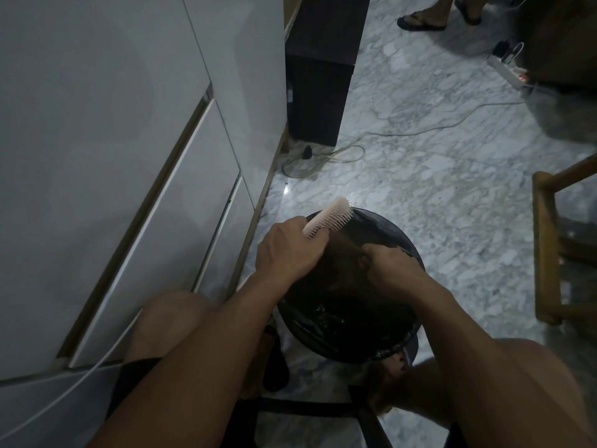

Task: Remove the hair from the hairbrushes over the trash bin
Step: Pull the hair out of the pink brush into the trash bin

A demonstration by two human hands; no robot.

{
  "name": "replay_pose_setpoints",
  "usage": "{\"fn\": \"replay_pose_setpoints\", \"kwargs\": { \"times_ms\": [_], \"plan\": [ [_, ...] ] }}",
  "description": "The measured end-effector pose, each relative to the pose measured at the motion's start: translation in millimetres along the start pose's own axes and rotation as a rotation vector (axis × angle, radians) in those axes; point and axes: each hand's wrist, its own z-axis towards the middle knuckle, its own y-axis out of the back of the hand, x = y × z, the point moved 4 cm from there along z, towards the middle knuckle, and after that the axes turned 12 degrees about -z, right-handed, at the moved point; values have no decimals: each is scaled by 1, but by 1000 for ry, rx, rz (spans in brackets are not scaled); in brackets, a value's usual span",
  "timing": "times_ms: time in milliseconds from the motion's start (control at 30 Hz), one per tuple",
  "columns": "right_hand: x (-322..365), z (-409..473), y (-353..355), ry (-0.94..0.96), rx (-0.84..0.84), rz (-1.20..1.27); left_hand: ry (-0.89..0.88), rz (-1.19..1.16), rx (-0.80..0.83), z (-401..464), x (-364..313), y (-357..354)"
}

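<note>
While the left hand (287,250) grips a pink hairbrush (329,216) above the black-lined trash bin (410,244), the right hand (387,263) sits closed over the bin; pinched strands stretch faintly toward the brush bristles.

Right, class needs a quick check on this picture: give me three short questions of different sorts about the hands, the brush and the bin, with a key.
1. True or false: the left hand holds the pink hairbrush.
2. What is the right hand over? A) trash bin B) wooden chair C) power strip
3. Fill in: the bin is lined with a black ____.

Key: 1 true; 2 A; 3 bag.
</note>
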Motion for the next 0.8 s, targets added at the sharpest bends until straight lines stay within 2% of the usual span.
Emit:
{"fn": "replay_pose_setpoints", "kwargs": {
  "times_ms": [133,233,300,367,467,667,800],
  "plan": [
    [-5,-1,-5,-40,87,-52,19,-12,10,-2,1,-7],
    [-8,3,-7,-52,15,21,13,-59,44,0,-1,-7],
    [-4,2,-4,-20,-146,197,-2,-47,74,2,-2,-7],
    [3,-2,2,31,-295,504,-3,-9,107,1,-4,-8],
    [10,-6,5,9,-372,735,18,-52,170,-2,-6,-13],
    [9,-3,7,-64,-481,649,40,-101,220,-3,-4,-16],
    [-4,-4,15,-257,-525,526,39,-94,214,-2,-4,-16]
  ]
}}
